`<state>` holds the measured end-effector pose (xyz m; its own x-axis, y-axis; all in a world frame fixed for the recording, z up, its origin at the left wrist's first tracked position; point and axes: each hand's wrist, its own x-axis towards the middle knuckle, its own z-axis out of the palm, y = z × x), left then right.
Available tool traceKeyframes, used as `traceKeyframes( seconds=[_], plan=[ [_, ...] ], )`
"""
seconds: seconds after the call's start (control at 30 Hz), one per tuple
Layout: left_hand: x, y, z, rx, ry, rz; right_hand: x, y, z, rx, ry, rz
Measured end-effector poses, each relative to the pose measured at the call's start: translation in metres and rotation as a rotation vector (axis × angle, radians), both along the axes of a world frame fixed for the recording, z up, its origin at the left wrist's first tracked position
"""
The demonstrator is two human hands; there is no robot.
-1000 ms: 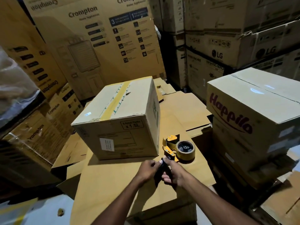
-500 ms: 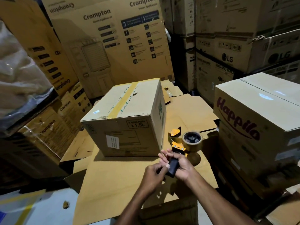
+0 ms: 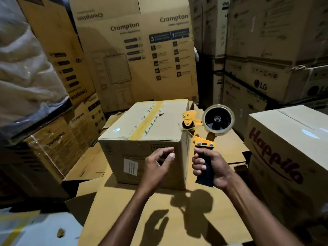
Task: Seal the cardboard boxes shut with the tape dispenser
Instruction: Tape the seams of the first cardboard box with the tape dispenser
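A: What fills the far side?
B: Tall Crompton cartons (image 3: 138, 55) far and left, LG cartons (image 3: 262, 82) stacked far right

A: And closer in?
B: A Happilo carton (image 3: 287, 157) at the right, and flat cardboard (image 3: 124, 219) spread across the near middle

A: Where's the box?
B: The box (image 3: 142, 139) sits on that cardboard, flaps down, with a yellow tape strip (image 3: 147, 119) running near to far along its top

A: The dispenser?
B: The dispenser (image 3: 204, 128) is in the air just right of the box's right top edge, its roll (image 3: 218, 119) on the right side

A: Hands?
B: The right hand (image 3: 213, 164) is wrapped round the black handle. The left hand (image 3: 158, 166) is in front of the box's near face, fingers loosely curled, nothing in them
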<state>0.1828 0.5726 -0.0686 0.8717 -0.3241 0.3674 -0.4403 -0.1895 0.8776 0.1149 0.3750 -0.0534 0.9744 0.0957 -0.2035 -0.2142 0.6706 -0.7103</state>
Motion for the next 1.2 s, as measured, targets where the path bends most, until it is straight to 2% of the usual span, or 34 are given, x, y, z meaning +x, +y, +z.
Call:
traceKeyframes(
  seconds=[0.1, 0.17, 0.33, 0.47, 0.6, 0.67, 0.83, 1.07, 1.2],
  plan=[
    [0.029, 0.009, 0.013, -0.037, -0.039, 0.033, 0.02, 0.012, 0.031, -0.19, 0.036, 0.03],
    [0.047, 0.019, 0.021, -0.094, 0.029, 0.062, 0.038, 0.022, 0.043, -0.293, 0.064, 0.031],
    [0.082, 0.055, 0.045, -0.379, 0.532, 0.06, 0.081, 0.05, 0.061, -0.67, -0.028, 0.017],
    [0.107, 0.089, 0.05, -0.628, 1.007, -0.148, 0.11, 0.076, 0.074, -0.834, -0.114, 0.041],
    [0.122, 0.112, 0.057, -0.802, 1.167, -0.236, 0.131, 0.101, 0.082, -0.961, -0.188, 0.071],
    [0.128, 0.124, 0.061, -0.855, 1.192, -0.183, 0.139, 0.112, 0.083, -1.0, -0.202, 0.094],
    [0.14, 0.153, 0.058, -0.912, 1.081, 0.0, 0.155, 0.136, 0.085, -1.098, -0.208, 0.167],
    [0.152, 0.178, 0.052, -0.862, 1.171, -0.076, 0.165, 0.154, 0.091, -1.124, -0.268, 0.202],
    [0.152, 0.184, 0.056, -0.851, 1.132, -0.07, 0.17, 0.16, 0.092, -1.15, -0.261, 0.22]
  ],
)
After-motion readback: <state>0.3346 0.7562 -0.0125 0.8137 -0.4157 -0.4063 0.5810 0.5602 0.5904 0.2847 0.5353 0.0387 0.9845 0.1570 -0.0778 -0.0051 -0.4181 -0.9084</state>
